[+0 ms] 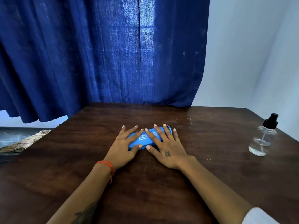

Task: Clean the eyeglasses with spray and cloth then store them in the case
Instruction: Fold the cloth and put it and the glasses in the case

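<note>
Both my hands lie flat, fingers spread wide, on the blue case [146, 138] at the middle of the table [210, 175]: my left hand [124, 143] on its near-left end, my right hand [168, 147] over its far-right end. Its long axis runs from near-left to far-right. The spray bottle [263, 139] stands well apart by the right edge, nearer my right hand. No eyeglasses show; whether they are inside I cannot tell.

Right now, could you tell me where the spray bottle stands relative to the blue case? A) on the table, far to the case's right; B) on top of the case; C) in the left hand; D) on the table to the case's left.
A: the spray bottle stands upright near the table's right edge, well apart from the blue case under both hands.
</note>
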A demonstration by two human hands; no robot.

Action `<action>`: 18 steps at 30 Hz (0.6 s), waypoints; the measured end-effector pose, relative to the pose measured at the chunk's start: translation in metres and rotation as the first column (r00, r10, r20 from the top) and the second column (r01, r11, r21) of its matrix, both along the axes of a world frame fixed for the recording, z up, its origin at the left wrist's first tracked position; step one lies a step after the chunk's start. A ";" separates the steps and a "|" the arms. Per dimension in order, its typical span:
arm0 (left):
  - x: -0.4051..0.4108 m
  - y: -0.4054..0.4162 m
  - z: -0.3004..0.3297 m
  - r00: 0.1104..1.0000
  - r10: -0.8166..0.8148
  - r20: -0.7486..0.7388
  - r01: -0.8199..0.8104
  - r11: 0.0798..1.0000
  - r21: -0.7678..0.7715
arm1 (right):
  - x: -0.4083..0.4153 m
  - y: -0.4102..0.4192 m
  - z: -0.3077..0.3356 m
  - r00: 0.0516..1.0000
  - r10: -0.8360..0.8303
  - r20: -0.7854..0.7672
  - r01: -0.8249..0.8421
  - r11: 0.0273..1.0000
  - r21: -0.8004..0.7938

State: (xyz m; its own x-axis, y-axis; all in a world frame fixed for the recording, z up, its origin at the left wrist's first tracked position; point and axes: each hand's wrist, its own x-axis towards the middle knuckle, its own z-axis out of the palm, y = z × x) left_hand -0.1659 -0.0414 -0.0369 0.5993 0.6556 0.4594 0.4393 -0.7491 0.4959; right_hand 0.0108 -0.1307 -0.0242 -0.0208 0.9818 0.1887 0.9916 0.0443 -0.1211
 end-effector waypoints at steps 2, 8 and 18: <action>-0.002 0.003 -0.003 0.999 0.001 -0.052 0.000 1.000 0.019 | 0.000 0.001 0.000 1.000 -0.005 -0.001 0.005 1.000 -0.021; -0.003 -0.009 0.002 0.999 0.009 -0.053 -0.009 1.000 0.000 | -0.003 -0.001 0.014 0.997 -0.020 -0.070 0.019 1.000 -0.015; -0.001 -0.035 0.018 0.920 0.340 0.196 -0.219 0.858 -0.464 | 0.009 0.008 0.028 0.672 -0.285 -0.684 0.322 0.944 -0.077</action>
